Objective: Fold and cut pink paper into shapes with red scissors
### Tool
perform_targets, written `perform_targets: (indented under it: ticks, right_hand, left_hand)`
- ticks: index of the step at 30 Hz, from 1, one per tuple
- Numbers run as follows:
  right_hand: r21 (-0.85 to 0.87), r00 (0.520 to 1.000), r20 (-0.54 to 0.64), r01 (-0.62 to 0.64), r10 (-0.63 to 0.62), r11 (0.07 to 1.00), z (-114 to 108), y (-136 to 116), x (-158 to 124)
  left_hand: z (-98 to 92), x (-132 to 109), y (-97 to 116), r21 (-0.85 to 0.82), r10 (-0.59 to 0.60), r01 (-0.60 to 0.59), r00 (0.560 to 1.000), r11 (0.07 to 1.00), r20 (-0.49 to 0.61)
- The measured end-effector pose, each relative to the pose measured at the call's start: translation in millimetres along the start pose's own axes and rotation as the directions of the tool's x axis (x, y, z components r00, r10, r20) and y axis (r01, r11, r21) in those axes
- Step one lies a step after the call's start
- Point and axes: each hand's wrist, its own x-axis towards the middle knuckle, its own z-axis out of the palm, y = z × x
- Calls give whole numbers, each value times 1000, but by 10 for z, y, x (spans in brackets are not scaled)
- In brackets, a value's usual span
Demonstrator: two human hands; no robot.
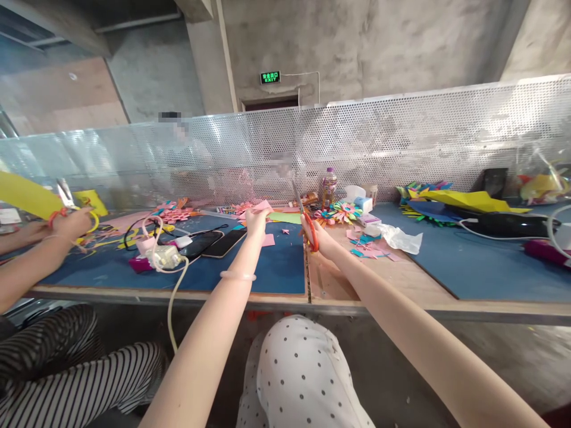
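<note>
My left hand is closed on a piece of pink paper above the blue mat. My right hand grips orange-handled scissors, whose blades point up and away from me. The blades and the pink paper are apart. A small pink square lies on the mat just right of my left wrist. Beyond my hands lies a light green sheet.
Paper scraps, white tissue, paper flowers and a bottle stand or lie right of centre. Phones and a cabled power strip lie left. A neighbouring person's hands hold scissors and yellow paper.
</note>
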Motion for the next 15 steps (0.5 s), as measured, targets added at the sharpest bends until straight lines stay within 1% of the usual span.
perform_targets:
  ticks: [3, 5, 7, 9, 10, 12, 15]
  right_hand:
    - [150, 995, -96, 14, 1, 989, 1, -18, 28]
    - [270, 986, -165, 49, -4, 962, -8, -57, 58]
    - [408, 974, -227, 107, -12, 907, -26, -103, 88]
    - [523, 963, -269, 153, -7, 838, -51, -140, 107]
    - [561, 960, -278, 162, 1, 812, -65, -154, 111]
    - [590, 957, -291, 167, 16, 790, -90, -171, 109]
    - [571, 964, -266, 163, -6, 804, -104, -188, 95]
  left_hand:
    - [-11, -5, 3, 24, -13, 12, 999, 1000, 38]
    - [-12, -11, 1, 44, -40, 38, 998, 998, 57]
    - [-5, -26, 3, 68, -65, 60, 995, 996, 78]
    - [8, -53, 14, 88, -67, 58, 992, 994, 109]
    - [17, -70, 26, 94, -66, 54, 990, 994, 126]
    - [36, -112, 59, 90, -81, 66, 982, 994, 172]
    - [64, -170, 119, 94, -140, 120, 959, 988, 247]
